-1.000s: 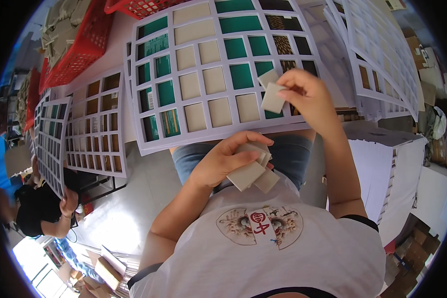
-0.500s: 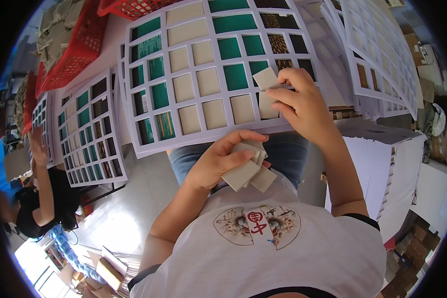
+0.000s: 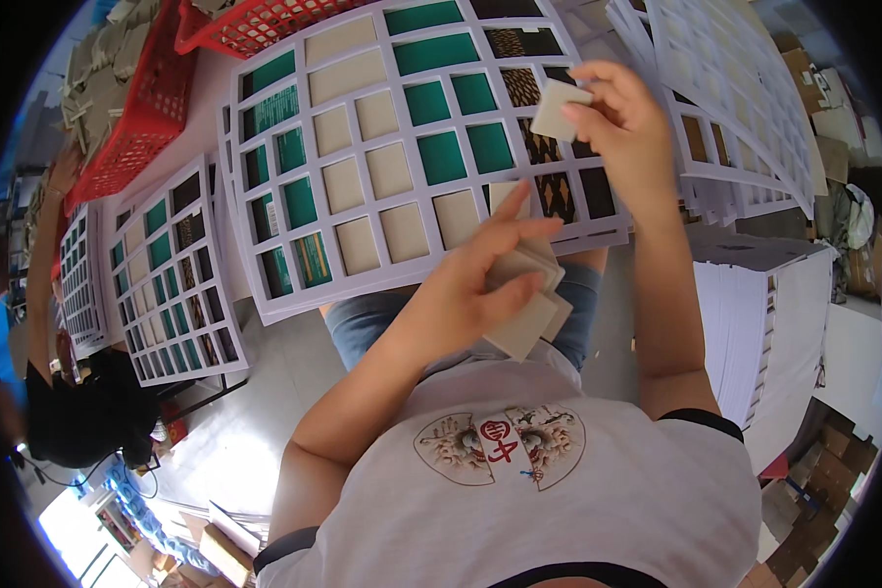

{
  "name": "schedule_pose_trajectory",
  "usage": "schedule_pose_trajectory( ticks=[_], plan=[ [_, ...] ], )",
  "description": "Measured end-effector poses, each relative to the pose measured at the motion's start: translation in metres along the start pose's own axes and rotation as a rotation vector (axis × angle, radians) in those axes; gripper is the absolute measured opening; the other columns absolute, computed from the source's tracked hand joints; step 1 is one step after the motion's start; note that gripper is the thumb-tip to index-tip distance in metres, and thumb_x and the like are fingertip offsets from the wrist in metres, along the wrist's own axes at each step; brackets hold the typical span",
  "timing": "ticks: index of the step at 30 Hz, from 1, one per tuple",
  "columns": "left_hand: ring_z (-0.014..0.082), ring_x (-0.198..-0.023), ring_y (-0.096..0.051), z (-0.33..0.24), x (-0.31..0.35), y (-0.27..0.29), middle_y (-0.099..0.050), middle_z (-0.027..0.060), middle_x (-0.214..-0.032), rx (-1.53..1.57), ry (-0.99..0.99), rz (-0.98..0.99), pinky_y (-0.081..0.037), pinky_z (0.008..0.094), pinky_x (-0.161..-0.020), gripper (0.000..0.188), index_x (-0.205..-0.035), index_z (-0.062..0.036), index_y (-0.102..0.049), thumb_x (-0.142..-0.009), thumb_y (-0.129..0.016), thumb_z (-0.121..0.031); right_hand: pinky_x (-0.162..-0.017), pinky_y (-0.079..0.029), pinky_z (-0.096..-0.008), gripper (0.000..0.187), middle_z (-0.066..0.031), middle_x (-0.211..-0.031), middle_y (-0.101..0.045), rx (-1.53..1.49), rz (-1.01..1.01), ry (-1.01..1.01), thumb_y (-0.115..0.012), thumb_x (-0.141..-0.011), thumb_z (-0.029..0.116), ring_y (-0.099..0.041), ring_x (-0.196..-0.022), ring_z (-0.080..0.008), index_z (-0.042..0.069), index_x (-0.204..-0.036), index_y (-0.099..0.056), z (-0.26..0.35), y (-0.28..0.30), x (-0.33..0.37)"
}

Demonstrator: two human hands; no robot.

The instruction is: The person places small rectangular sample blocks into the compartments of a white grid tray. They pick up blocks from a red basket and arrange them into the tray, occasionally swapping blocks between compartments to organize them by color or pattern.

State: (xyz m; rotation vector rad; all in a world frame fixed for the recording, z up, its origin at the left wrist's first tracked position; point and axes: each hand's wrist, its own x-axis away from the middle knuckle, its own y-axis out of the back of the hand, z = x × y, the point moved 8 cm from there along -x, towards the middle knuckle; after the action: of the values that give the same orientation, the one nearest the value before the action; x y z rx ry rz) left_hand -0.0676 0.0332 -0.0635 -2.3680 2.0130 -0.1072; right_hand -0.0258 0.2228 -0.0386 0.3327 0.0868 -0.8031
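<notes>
A white lattice panel [image 3: 363, 282] lies in front of me, its openings showing beige, green and dark patterned squares. My left hand [image 3: 456, 294] is closed on a loose stack of beige square tiles [image 3: 524, 331] over the panel's near edge. Its index finger stretches out to a beige tile [image 3: 501, 195] in a near-row opening; whether it presses on it I cannot tell. Above the panel's right side, my right hand [image 3: 622, 122] pinches a single beige tile [image 3: 559, 110], tilted and apart from the openings.
Red plastic baskets [image 3: 152, 118] stand at the far left and back; the left one holds beige pieces. More lattice panels lean at the left [image 3: 171, 279] and right [image 3: 735, 118]. A tall white stack [image 3: 755, 323] stands right. A co-worker's arm [image 3: 41, 284] shows far left.
My right hand has moved away from the near row, up along the panel's right side, with a tile. My left hand has moved forward and right with the stack, index finger now extended.
</notes>
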Motion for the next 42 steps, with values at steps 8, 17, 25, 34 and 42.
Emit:
schedule_pose_trajectory(
  ticks=[8,17,25,34,42],
  plan=[
    [0.0197,-0.132,-0.046,0.008,0.011,0.004,-0.031,0.0117,-0.158,-0.087,0.222,-0.057,-0.037,0.0309,-0.105,0.049,-0.136,-0.0052,-0.054,-0.087,-0.061,-0.005,-0.063,-0.044,-0.0266,0.009,-0.0032,-0.081,-0.059,0.174,0.246,-0.058,-0.061,-0.085,-0.005,-0.055,-0.071,-0.0129,0.001,-0.092,-0.062,-0.028,0.005,0.034],
    [0.0177,-0.108,-0.061,0.039,0.03,-0.013,-0.06,0.0089,-0.119,0.309,0.451,0.104,-0.047,0.03,-0.094,0.047,-0.135,-0.0032,-0.052,-0.09,-0.059,-0.008,-0.072,-0.047,-0.0331,0.015,-0.0104,-0.092,-0.057,0.481,0.485,0.274,-0.066,-0.08,-0.001,-0.057,-0.083,-0.0258,-0.001,-0.095,-0.065,-0.012,-0.007,0.044],
    [0.0173,-0.099,-0.065,0.044,0.029,-0.014,-0.063,0.0092,-0.11,0.52,0.397,0.05,-0.05,0.0308,-0.09,0.047,-0.138,-0.0027,-0.048,-0.092,-0.056,-0.005,-0.1,-0.039,-0.0454,0.038,-0.0104,-0.126,-0.054,0.811,0.379,0.461,-0.071,-0.079,0.013,-0.047,-0.122,-0.0314,0.005,-0.115,-0.064,0.027,-0.033,0.084],
    [0.0232,-0.105,-0.065,0.033,0.03,-0.009,-0.062,0.0121,-0.115,0.573,0.299,0.011,-0.053,0.0343,-0.091,0.046,-0.139,-0.0016,-0.045,-0.094,-0.054,-0.004,-0.109,-0.032,-0.0508,0.025,-0.0073,-0.113,-0.068,0.629,0.62,0.472,-0.069,-0.081,0.013,-0.048,-0.129,-0.0281,0.004,-0.104,-0.07,0.02,-0.04,0.091],
    [0.0267,-0.11,-0.064,0.017,0.033,0.013,-0.059,0.0144,-0.125,0.538,-0.004,-0.334,-0.054,0.0346,-0.09,0.042,-0.137,-0.003,-0.047,-0.096,-0.058,-0.006,-0.077,-0.045,-0.032,0.029,-0.0035,-0.088,-0.067,0.043,0.406,0.093,-0.071,-0.084,0.01,-0.061,-0.081,-0.0158,0.005,-0.111,-0.06,0.028,-0.022,0.096]
  ],
)
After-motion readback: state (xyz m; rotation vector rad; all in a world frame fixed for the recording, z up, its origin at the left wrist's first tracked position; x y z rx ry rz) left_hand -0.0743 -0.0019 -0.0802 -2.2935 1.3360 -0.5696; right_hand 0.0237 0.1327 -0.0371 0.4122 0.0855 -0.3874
